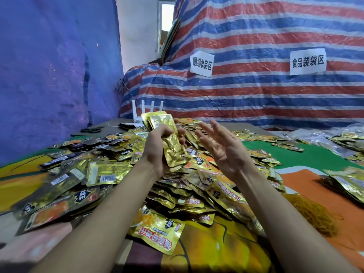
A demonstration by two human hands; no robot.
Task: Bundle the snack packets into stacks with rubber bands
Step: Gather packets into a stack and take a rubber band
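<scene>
Gripping a stack of gold snack packets (pixel 174 149), the left hand (pixel 155 149) curls round its middle and holds it above the bench (pixel 315 156), long axis near upright, top end leaning away toward the striped tarp (pixel 256 91). The right hand (pixel 222 148) is released, palm turned to the stack, fingers spread, just beside it and not touching. Below both hands loose packets (pixel 110 172) lie heaped across the bench, pointing every way; a tangle of orange rubber bands (pixel 315 215) sits near the right forearm.
</scene>
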